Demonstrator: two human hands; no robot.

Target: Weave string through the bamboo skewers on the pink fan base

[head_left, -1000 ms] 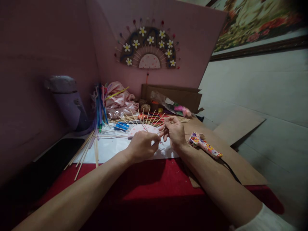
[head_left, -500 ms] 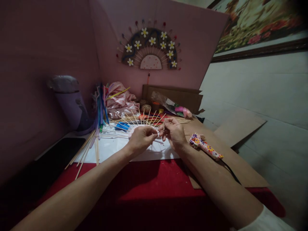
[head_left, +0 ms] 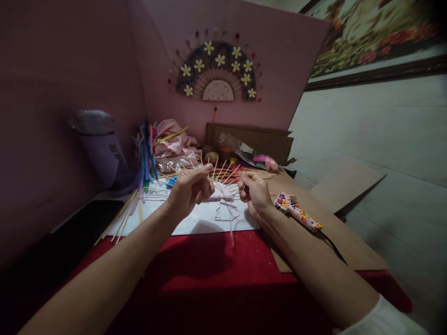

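A pink half-disc with thin wooden sticks fanning out of it [head_left: 218,188] lies on a white sheet [head_left: 195,218]. My left hand [head_left: 190,190] is raised over its left side, fingers curled in a pinch around something thin, perhaps a stick or thread. My right hand [head_left: 254,193] rests at the disc's right edge, fingers curled onto a stick end. A thin pale strand [head_left: 228,218] runs from the disc toward me across the sheet.
A flowered glue gun [head_left: 296,211] lies on cardboard [head_left: 335,232] to the right. Loose sticks [head_left: 122,218], coloured straws [head_left: 146,153], pink cloth [head_left: 174,142], a purple jar [head_left: 101,149] and a bag of pieces [head_left: 251,156] crowd the back. A finished fan [head_left: 214,70] hangs on the pink wall.
My left hand lifted off the half-disc and moved up and left, drawing a thin strand with it. My right hand stayed at the disc's right edge.
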